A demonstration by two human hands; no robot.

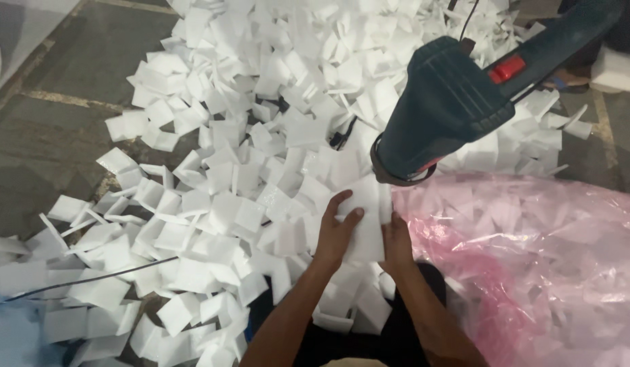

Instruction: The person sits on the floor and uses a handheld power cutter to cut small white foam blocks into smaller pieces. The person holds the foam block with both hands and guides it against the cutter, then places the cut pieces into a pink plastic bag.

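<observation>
Two hands — left hand (337, 234), right hand (396, 241) — fingers closed on perhaps one white foam square (366, 217), under one heat gun (451, 102).

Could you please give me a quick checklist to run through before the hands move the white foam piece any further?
1. Left hand on the foam piece: ok, fingers wrapped over its left edge.
2. Right hand on the piece: ok, holding its right side.
3. Heat gun nozzle aimed at the piece: ok, just above it.
4. Heat gun running: cannot tell.
5. Fingers clear of the nozzle: not ok, very close.
6. Pink plastic bag away from the nozzle: not ok, edge nearby.
</observation>
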